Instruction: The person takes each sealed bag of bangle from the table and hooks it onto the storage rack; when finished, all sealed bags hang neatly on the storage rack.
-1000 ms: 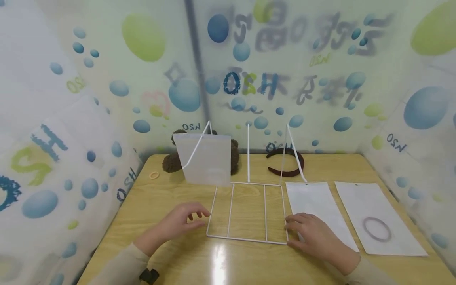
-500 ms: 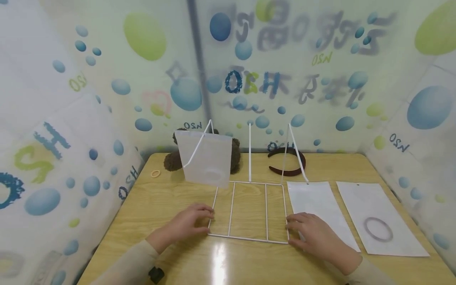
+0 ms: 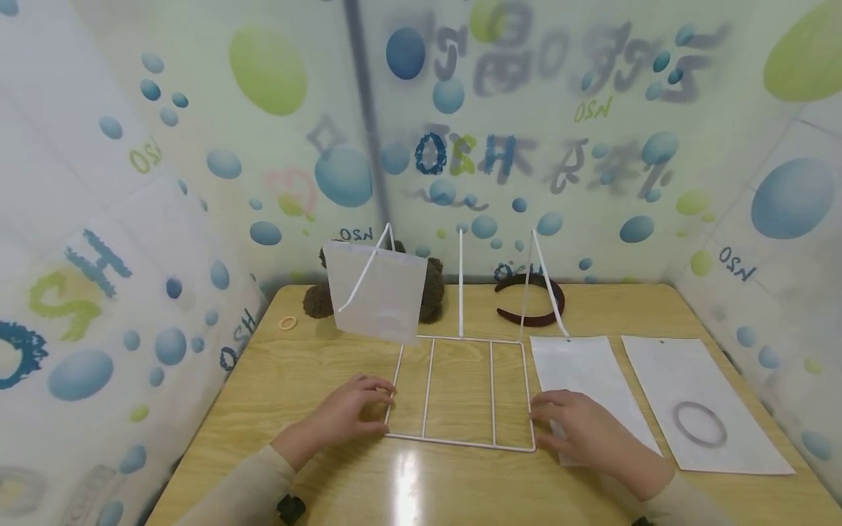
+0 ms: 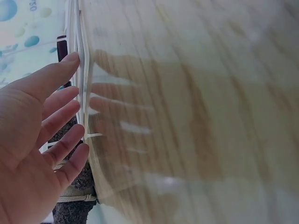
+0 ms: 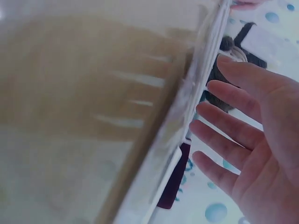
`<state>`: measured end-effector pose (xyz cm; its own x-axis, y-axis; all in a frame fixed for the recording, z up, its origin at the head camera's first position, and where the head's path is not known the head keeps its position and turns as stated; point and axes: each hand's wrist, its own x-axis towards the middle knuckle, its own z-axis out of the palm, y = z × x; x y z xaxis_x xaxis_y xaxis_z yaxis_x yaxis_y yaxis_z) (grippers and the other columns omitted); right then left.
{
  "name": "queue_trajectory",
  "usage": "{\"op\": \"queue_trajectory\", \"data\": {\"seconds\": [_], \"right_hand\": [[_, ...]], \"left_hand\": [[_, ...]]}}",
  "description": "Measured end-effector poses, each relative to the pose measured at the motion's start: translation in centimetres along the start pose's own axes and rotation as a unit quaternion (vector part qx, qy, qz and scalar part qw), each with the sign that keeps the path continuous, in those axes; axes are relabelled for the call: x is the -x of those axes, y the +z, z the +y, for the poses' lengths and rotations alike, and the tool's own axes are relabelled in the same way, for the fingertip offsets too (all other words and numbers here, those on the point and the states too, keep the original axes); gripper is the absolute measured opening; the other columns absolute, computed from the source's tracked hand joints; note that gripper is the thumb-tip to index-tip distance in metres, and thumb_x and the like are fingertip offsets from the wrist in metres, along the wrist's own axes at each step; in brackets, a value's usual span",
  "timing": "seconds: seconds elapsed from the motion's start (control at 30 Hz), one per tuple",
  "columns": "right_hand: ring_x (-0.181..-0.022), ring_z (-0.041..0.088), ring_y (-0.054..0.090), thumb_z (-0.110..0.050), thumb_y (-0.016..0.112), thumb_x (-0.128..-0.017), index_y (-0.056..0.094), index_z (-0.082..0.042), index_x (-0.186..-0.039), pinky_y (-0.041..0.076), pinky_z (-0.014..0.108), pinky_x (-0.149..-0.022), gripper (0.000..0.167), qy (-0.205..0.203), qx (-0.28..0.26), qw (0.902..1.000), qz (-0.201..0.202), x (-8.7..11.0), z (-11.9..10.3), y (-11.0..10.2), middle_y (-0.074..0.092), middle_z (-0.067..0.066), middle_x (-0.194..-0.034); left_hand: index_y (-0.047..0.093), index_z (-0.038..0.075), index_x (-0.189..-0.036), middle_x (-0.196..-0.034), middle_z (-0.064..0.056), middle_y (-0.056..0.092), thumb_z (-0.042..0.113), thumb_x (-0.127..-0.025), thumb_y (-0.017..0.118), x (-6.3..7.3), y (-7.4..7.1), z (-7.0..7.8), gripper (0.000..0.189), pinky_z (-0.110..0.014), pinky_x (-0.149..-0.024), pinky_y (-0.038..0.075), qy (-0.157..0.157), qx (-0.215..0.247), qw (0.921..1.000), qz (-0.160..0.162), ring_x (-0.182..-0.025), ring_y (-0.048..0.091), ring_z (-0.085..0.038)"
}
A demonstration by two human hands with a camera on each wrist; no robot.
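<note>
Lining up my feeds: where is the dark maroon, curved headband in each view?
Head: dark maroon, curved headband, right of centre, just below mid-height.
Left wrist: headband, partly seen, upper left, by the thumb tip of the left hand.
Right wrist: headband, partly seen, below centre, left of the right hand.
Shared landmark: dark brown, fluffy toy, left of the headband in head, lower left in left wrist, upper right in right wrist.

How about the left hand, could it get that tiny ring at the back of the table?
Probably yes: nothing seems to lie between the left hand and the tiny ring. The white wire frame and the white sheet are off to the right of that path.
</note>
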<state>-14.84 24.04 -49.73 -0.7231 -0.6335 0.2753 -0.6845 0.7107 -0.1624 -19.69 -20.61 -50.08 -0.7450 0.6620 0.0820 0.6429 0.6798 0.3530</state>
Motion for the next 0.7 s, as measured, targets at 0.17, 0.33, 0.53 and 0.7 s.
{"op": "queue_trajectory", "data": {"seconds": [0.17, 0.33, 0.53, 0.7], "right_hand": [[-0.110, 0.029, 0.070, -0.023, 0.083, -0.086, 0.078, -0.013, -0.109, 0.058, 0.049, -0.092, 0.026, 0.058, -0.007, 0.9981, -0.020, 0.0, 1.7, -1.4, 0.073, 0.007, -0.120], [-0.113, 0.033, 0.069, -0.022, 0.082, -0.088, 0.077, -0.012, -0.110, 0.057, 0.052, -0.095, 0.025, 0.108, -0.009, 0.9938, -0.027, 0.0, 4.7, -2.4, 0.073, 0.008, -0.120], [-0.115, 0.038, 0.067, -0.019, 0.081, -0.089, 0.076, -0.008, -0.111, 0.054, 0.058, -0.098, 0.025, 0.152, -0.019, 0.9879, -0.023, 0.3, 8.2, -3.2, 0.073, 0.013, -0.119], [-0.113, 0.040, 0.068, -0.016, 0.082, -0.088, 0.077, -0.006, -0.111, 0.053, 0.060, -0.098, 0.026, 0.165, -0.033, 0.9856, -0.017, 0.2, 10.9, -3.4, 0.075, 0.014, -0.116]], "left_hand": [[0.076, 0.017, -0.118, -0.137, -0.001, 0.066, 0.033, -0.083, 0.086, -0.1, -0.1, 0.0, 0.040, -0.049, -0.108, 0.049, 0.007, -0.008, 0.9999, -0.004, -0.123, 0.057, -0.025], [0.076, 0.016, -0.119, -0.138, -0.001, 0.066, 0.033, -0.082, 0.086, -0.2, -0.2, 0.0, 0.042, -0.051, -0.107, 0.049, 0.005, -0.016, 0.9999, -0.006, -0.124, 0.057, -0.025], [0.076, 0.017, -0.119, -0.139, 0.000, 0.066, 0.035, -0.081, 0.087, -0.2, -0.1, -0.2, 0.044, -0.050, -0.106, 0.050, 0.000, -0.017, 0.9998, -0.007, -0.123, 0.056, -0.023], [0.076, 0.017, -0.119, -0.138, 0.001, 0.066, 0.036, -0.081, 0.087, -0.1, -0.2, -0.3, 0.044, -0.049, -0.107, 0.050, 0.002, -0.012, 0.9999, -0.009, -0.123, 0.056, -0.023]]}}
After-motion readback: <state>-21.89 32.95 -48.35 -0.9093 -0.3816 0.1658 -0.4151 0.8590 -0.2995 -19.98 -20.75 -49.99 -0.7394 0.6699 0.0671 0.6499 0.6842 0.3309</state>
